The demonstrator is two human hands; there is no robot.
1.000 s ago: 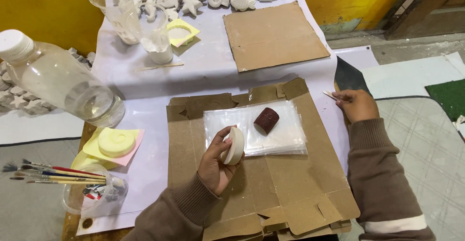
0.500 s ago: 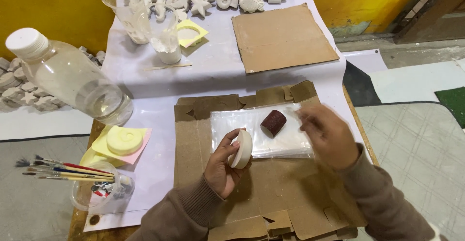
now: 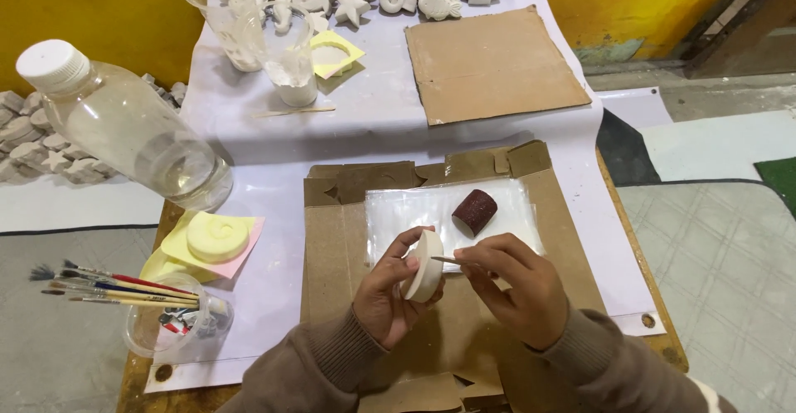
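Left hand (image 3: 390, 297) grips round white plaster disc (image 3: 423, 265) on edge, exposing its rim to thin pointed stick (image 3: 458, 260) pinched in right hand (image 3: 514, 284), just below dark red cylindrical block (image 3: 474, 211).

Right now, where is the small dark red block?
In the head view, the dark red block lies on the clear plastic sheet over the flattened cardboard, just beyond the right hand and the white disc.

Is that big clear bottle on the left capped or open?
Capped. The clear plastic bottle has its white cap on; it looks tilted in this view, with clear liquid at its bottom.
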